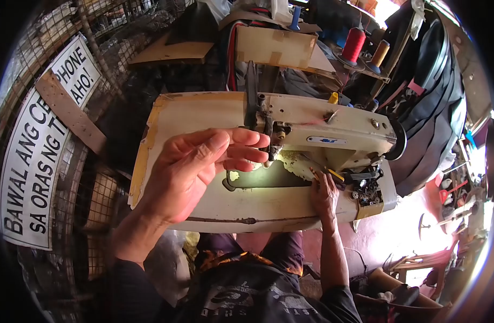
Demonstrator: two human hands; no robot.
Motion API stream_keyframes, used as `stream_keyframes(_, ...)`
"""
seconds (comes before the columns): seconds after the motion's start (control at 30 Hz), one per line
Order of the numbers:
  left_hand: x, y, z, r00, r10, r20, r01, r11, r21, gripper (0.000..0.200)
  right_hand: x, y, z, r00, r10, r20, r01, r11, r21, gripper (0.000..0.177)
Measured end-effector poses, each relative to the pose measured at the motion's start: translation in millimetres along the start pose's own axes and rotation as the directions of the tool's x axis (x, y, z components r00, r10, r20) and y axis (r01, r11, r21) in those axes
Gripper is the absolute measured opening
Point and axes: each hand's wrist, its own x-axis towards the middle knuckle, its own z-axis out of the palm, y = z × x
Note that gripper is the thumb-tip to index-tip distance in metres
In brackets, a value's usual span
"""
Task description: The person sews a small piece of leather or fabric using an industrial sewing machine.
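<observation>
Machine (311,121), cream and worn, fills the centre of the head view, its bed (257,207) stretching below toward the person's lap. The left hand (195,172) hangs in the air at centre left, well above the bed, palm turned to the camera and fingers (247,137) stretched rightward, their tips just beside the needle bar (271,145). The thumb lies close against the forefinger; whether a thread is nipped between them cannot be told. The right hand (325,194) rests on the bed right of centre, below the arm of the machine, its fingertips pressed together on a thin yellow stick (333,174) that slants to the right. A dark plate (268,176) lies in the bed between the two hands, under the needle bar. Just right of the right hand sits a small tray (368,194) of metal bits, and the handwheel (400,140) stands at the machine's right end. At the top of the frame a cardboard sheet (274,46) leans behind the machine, with a red spool (353,44) and a tan spool (380,53) to its right. Dark cloth (435,97) hangs at the upper right. A white sign (37,161) with black letters slants down the left edge against wire mesh (104,32)
</observation>
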Motion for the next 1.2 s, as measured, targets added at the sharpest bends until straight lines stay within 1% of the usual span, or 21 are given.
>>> stream_keyframes(0.07,0,-4,-4,0.997,-0.080,0.002,0.080,0.991,-0.106,0.040,0,0,0,1.000,-0.001,0.002,0.001,1.000,0.010,0.022)
stream_keyframes(0.17,1,-8,-7,0.988,-0.150,0.042,0.156,0.959,-0.237,0.043,-1,1,1,1.000,-0.004,-0.004,0.004,1.000,0.023,0.022)
stream_keyframes(0.2,1,-10,-10,0.983,-0.161,0.086,0.177,0.956,-0.233,0.050,-1,1,1,1.000,0.001,-0.001,-0.001,1.000,0.016,0.022)
stream_keyframes(0.3,1,-16,-13,0.975,-0.165,0.150,0.207,0.921,-0.329,0.056,0,2,2,1.000,-0.024,-0.019,0.024,1.000,-0.018,0.022)
stream_keyframes(0.5,-1,-23,-22,0.964,-0.099,0.246,0.192,0.900,-0.392,0.063,1,-2,-1,1.000,-0.013,-0.028,0.014,1.000,0.018,0.022)
stream_keyframes(0.6,-5,-20,-15,0.979,-0.147,0.142,0.196,0.872,-0.449,0.057,-2,2,2,1.000,0.003,-0.008,-0.003,1.000,-0.012,0.022)
stream_keyframes(0.67,-10,-29,-26,0.985,-0.003,0.172,0.053,0.957,-0.284,0.050,-2,3,6,0.999,-0.029,-0.032,0.029,1.000,0.005,0.021)
stream_keyframes(0.7,-12,-23,-16,0.993,-0.005,0.117,0.025,0.986,-0.167,0.042,-2,5,4,0.998,-0.037,-0.046,0.037,0.999,0.002,0.021)
stream_keyframes(0.73,-14,-17,-5,0.998,-0.006,0.063,0.009,0.999,-0.046,0.040,0,0,0,1.000,0.000,-0.018,0.000,1.000,0.006,0.020)
stream_keyframes(0.77,-15,-12,4,0.996,0.068,0.056,-0.070,0.997,0.029,0.038,0,-3,-1,0.999,0.014,-0.033,-0.013,1.000,0.015,0.019)
stream_keyframes(0.8,-17,-9,8,0.991,0.085,0.100,-0.086,0.996,0.007,0.039,3,-7,-6,0.999,-0.010,-0.044,0.011,0.999,0.038,0.019)
stream_keyframes(0.83,-19,-7,9,0.983,0.103,0.149,-0.101,0.995,-0.022,0.039,-2,4,3,0.998,0.009,-0.064,-0.008,1.000,0.026,0.019)
stream_keyframes(0.87,-22,-7,13,0.981,0.138,0.140,-0.128,0.989,-0.076,0.041,-4,5,2,0.999,0.023,-0.043,-0.022,0.999,0.028,0.019)
stream_keyframes(0.9,-25,-6,16,0.977,0.169,0.129,-0.153,0.980,-0.127,0.043,-4,7,3,0.997,0.011,-0.073,-0.009,0.999,0.031,0.018)
stream_keyframes(0.97,-28,-4,14,0.942,0.224,0.251,-0.215,0.975,-0.062,0.044,-4,8,-1,0.996,-0.051,-0.079,0.053,0.998,0.028,0.017)
stream_keyframes(1.0,-32,-4,15,0.945,0.213,0.250,-0.206,0.977,-0.053,0.045,-3,7,-5,0.996,-0.058,-0.061,0.062,0.996,0.069,0.018)
stream_keyframes(1.03,-33,-2,19,0.948,0.205,0.245,-0.201,0.979,-0.039,0.046,-1,6,-6,0.989,-0.087,-0.117,0.097,0.991,0.088,0.018)
stream_keyframes(1.07,-33,-1,26,0.948,0.209,0.241,-0.217,0.976,0.007,0.046,-5,-2,-6,0.990,0.047,-0.135,-0.022,0.984,0.179,0.016)
stream_keyframes(1.1,-38,-1,25,0.955,0.212,0.206,-0.214,0.977,-0.014,0.035,-7,-17,-15,0.974,0.175,-0.143,-0.131,0.953,0.274,0.016)
stream_keyframes(1.17,-42,5,26,0.955,0.230,0.189,-0.242,0.969,0.043,0.025,-12,-43,-40,0.914,0.404,0.027,-0.379,0.828,0.413,0.013)
stream_keyframes(1.2,-43,8,26,0.947,0.244,0.210,-0.253,0.967,0.016,0.025,-8,-66,-66,0.908,0.419,0.006,-0.352,0.756,0.552,0.016)
